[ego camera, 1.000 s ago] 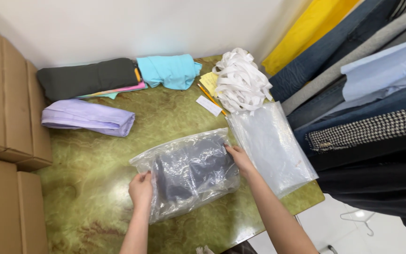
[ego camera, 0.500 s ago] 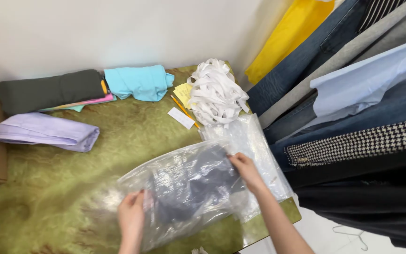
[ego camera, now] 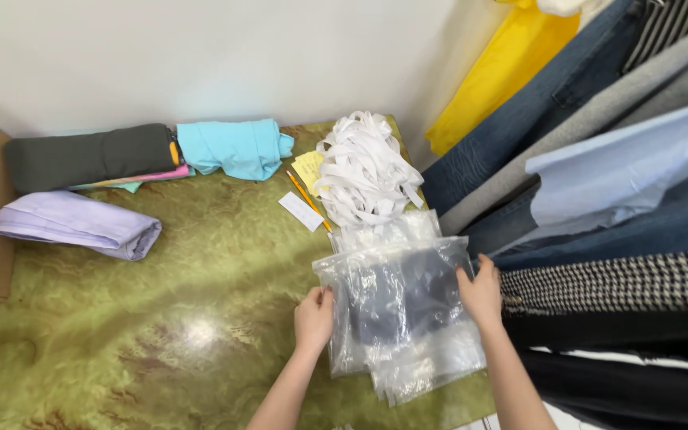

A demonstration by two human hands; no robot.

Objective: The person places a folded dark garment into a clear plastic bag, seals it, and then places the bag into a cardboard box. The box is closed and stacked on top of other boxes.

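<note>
Clear plastic bag holding a dark folded garment [ego camera: 395,299] atop the stack of empty clear bags [ego camera: 423,370], long axis toward the wall. Left hand [ego camera: 313,318] and right hand [ego camera: 481,293] pinching opposite edges, equally near.

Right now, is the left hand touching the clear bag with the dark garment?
Touching. The head view shows the left hand gripping the clear bag's left edge.

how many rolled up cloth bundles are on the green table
3: a dark grey roll by the back wall, a light blue one to its right, a lilac one at the left edge.
</note>
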